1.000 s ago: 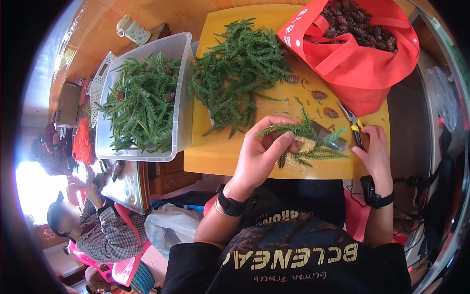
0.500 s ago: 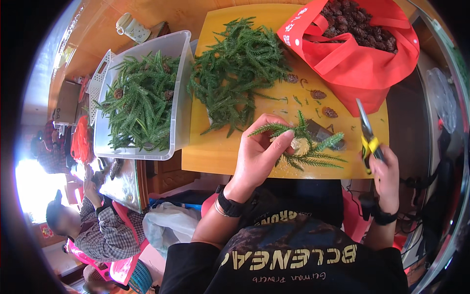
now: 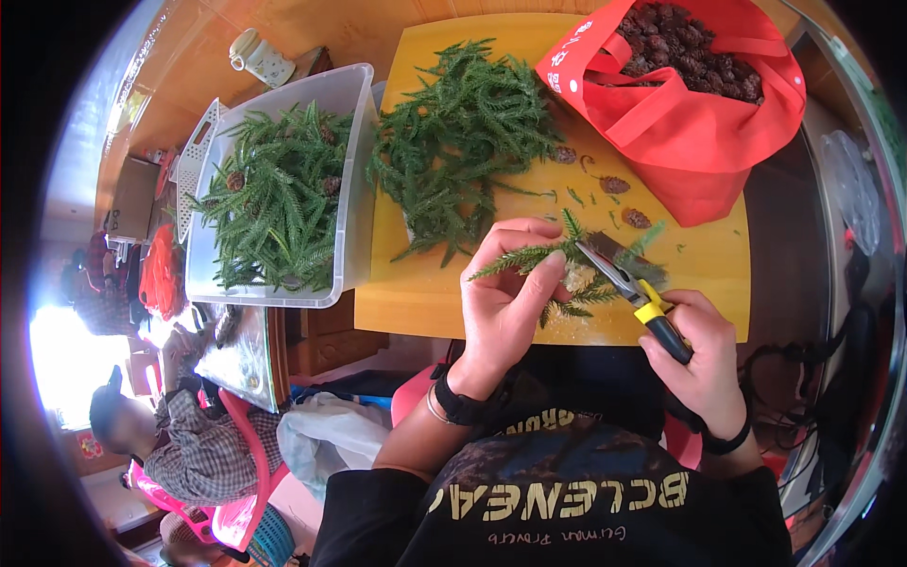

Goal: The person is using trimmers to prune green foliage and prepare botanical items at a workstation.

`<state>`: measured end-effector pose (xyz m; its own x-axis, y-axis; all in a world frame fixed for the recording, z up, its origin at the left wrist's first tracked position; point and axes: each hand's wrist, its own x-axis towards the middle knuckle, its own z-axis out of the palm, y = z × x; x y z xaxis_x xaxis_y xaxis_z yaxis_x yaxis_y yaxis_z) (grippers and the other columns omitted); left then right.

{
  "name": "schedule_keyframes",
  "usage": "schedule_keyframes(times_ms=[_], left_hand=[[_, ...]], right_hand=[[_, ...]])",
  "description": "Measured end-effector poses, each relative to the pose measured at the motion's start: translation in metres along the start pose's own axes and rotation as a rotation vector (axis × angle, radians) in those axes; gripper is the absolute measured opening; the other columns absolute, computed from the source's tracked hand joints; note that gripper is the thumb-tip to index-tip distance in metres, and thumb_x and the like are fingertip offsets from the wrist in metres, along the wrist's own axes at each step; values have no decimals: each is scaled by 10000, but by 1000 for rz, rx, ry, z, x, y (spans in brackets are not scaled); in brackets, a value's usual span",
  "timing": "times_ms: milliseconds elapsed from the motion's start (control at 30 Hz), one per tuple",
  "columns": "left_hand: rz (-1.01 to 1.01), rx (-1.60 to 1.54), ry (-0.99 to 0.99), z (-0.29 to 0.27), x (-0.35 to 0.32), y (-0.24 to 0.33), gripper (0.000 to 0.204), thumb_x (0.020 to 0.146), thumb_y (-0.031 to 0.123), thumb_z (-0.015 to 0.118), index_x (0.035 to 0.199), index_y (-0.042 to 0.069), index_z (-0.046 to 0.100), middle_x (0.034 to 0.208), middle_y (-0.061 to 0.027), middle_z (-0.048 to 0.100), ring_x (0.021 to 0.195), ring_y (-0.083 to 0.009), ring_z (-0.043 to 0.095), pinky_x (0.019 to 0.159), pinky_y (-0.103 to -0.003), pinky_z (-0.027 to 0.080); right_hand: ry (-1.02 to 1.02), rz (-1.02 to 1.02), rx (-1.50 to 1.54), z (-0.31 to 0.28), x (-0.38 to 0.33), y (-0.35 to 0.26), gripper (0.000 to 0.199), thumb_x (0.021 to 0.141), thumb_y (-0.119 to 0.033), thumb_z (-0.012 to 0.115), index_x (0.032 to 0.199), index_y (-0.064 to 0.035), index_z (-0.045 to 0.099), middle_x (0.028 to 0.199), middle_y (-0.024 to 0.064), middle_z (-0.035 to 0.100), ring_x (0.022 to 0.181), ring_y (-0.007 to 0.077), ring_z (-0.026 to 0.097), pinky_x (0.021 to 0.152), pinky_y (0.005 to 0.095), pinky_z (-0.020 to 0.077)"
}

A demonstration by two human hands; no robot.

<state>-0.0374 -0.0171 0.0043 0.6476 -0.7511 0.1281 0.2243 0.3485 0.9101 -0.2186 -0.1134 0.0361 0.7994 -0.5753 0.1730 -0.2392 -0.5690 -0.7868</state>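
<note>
My left hand (image 3: pixel 510 293) pinches a green artificial pine sprig (image 3: pixel 520 260) between thumb and fingers, with a pale lump (image 3: pixel 578 276) at its middle. My right hand (image 3: pixel 697 354) is closed round the yellow-and-black handles of long-nose pliers (image 3: pixel 652 312). The silver jaws lie across the sprig, close to the left fingertips; whether they grip a needle branch I cannot tell. Beyond the sprig, a dark flat piece (image 3: pixel 612 248) lies on the yellow table (image 3: pixel 406 302). Several loose pine cones (image 3: pixel 614 184) and green snippets lie farther back.
A heap of green sprigs (image 3: pixel 463 132) covers the table's back middle. On its left stands a clear plastic bin (image 3: pixel 354 189) of sprigs and cones. A red bag (image 3: pixel 680 142) full of pine cones (image 3: pixel 690 52) stands back right. Another person (image 3: pixel 198 435) sits at far left.
My right hand has brought the pliers leftward from the table's right edge, and their jaws now reach across the sprig. My left hand keeps its pinch in nearly the same place.
</note>
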Motion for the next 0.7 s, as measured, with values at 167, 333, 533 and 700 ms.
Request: schedule_keyframes(times_ms=[167, 333, 533, 700], left_hand=[[-19, -36, 17, 1, 0, -1, 105, 838, -33, 529, 942, -23, 531, 1053, -123, 536, 624, -133, 560, 560, -244, 469], [-19, -55, 40, -2, -4, -3, 100, 856, -25, 538, 952, -43, 519, 1098, -146, 557, 690, -102, 581, 603, -229, 511], [45, -49, -17, 0, -3, -1, 99, 844, -53, 536, 939, -40, 509, 1122, -152, 527, 695, -105, 581, 594, -232, 510], [63, -74, -88, -5, 2, 1, 78, 839, -64, 532, 907, -36, 508, 1073, -131, 501, 678, -112, 581, 574, -230, 508]], right_hand=[[49, -36, -91, 5, 1, 2, 163, 687, -56, 653, 664, 19, 511, 635, 141, 514, 806, 335, 569, 665, 372, 441], [40, -36, -95, 6, 0, -1, 154, 688, -57, 656, 676, 18, 523, 643, 140, 520, 803, 337, 568, 688, 382, 445], [47, -67, -69, 8, 4, -3, 142, 678, -47, 651, 676, 14, 522, 617, 127, 493, 767, 339, 558, 762, 400, 457], [43, -88, -23, 8, 8, 0, 148, 664, -39, 651, 678, 17, 514, 593, 118, 459, 752, 343, 553, 793, 420, 454]])
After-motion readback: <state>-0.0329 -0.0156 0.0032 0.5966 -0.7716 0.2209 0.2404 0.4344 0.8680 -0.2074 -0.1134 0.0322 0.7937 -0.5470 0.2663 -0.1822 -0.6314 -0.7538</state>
